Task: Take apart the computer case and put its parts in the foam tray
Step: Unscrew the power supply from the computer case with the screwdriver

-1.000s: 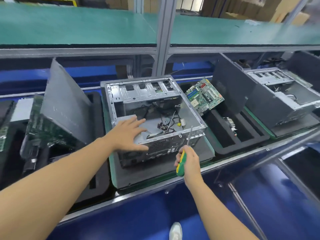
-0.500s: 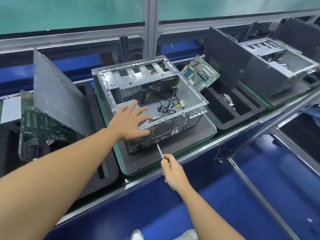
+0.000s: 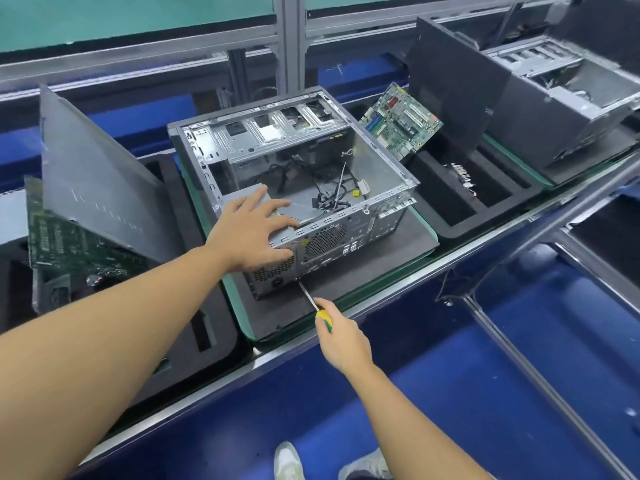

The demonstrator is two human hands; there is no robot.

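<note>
An open grey computer case (image 3: 381, 174) lies on its side on a dark mat, with loose cables inside. My left hand (image 3: 252, 230) rests flat with spread fingers on the power supply (image 3: 304, 211) at the case's near left corner. My right hand (image 3: 341, 336) grips a yellow-green screwdriver (image 3: 313, 301), whose tip touches the case's rear panel near its lower edge. A green motherboard (image 3: 401, 121) leans in the black foam tray (image 3: 460, 223) to the right. A grey side panel (image 3: 93, 181) leans in the foam tray (image 3: 207, 344) on the left.
A second opened case (image 3: 568, 109) sits at the far right with a dark panel (image 3: 450, 81) leaning beside it. Another circuit board (image 3: 69, 244) lies in the left tray. A metal rail (image 3: 381, 303) edges the bench, with blue floor below.
My right hand dropped from the case's top edge and turned the screwdriver so its tip meets the rear panel. The view moved closer and tilted down. My left hand stayed on the power supply.
</note>
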